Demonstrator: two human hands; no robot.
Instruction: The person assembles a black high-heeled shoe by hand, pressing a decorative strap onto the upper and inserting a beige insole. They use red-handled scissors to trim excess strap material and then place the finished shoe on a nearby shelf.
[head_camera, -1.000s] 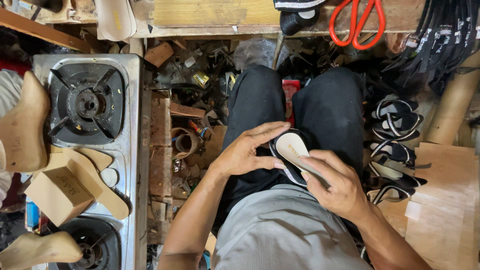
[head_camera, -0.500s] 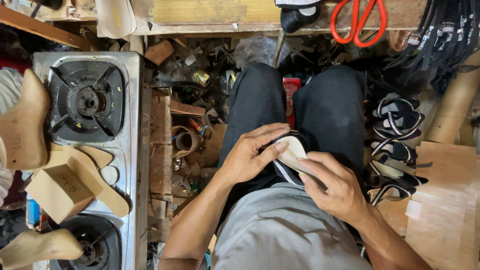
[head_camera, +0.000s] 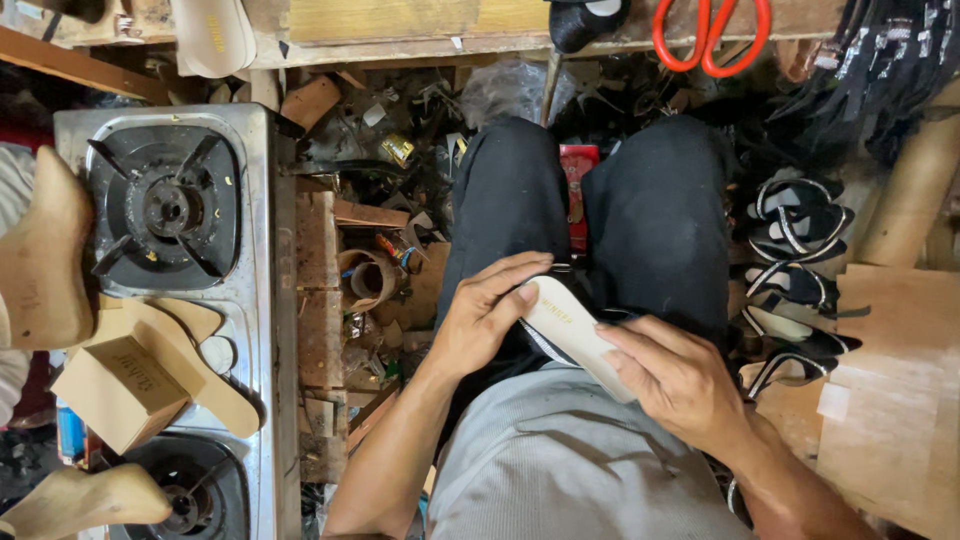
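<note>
Head view, looking down over my lap: both my hands are on 1 shoe sole, a pale cream insole face with a dark, white-striped edge underneath. It lies across my thighs, over the black trousers, tilted from upper left to lower right.

My left hand is curled over the sole's upper end, fingers bent and pressing on its top edge, thumb side hidden under it. My right hand grips the lower end, fingers closed along its right edge, thumb resting on the cream face.

Surroundings noted: a 2-burner steel gas stove stands to my left, with a wooden shoe last beside the upper burner and a small cardboard box lying on tan cut-out soles. A littered heap of scraps sits between stove and my left knee. To my right, a stack of black-and-white strapped sandals lies just beside my right leg. Orange-handled scissors rest on the wooden shelf ahead.
</note>
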